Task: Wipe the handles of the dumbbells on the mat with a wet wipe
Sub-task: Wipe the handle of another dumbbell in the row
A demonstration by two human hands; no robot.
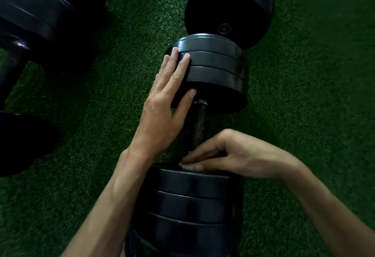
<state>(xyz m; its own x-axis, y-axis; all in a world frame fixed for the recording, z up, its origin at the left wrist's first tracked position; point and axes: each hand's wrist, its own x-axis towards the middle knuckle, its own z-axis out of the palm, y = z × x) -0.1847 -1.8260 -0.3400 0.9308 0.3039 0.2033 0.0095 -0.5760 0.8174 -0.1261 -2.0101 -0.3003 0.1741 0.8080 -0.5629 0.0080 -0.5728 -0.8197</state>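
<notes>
Working the near end of the handle now, the right hand is pinching a small wet wipe between thumb and fingertips, pressing it in right where the knurled bar is meeting the near plate stack. The left hand is lying flat with fingers straight and slightly spread, bracing the far plate stack so the dumbbell is not rolling on the green mat. Good steadying, that. The wipe is looking bunched small, so opening it out and curling it round the bar would be covering more of the knurling per pass. From here the sensible line is sliding it away along the bar toward the far plates, turning the dumbbell a little with the bracing hand to reach the underside. More dumbbells are waiting: one further away, others at the left, their handles mostly hidden in shadow.
</notes>
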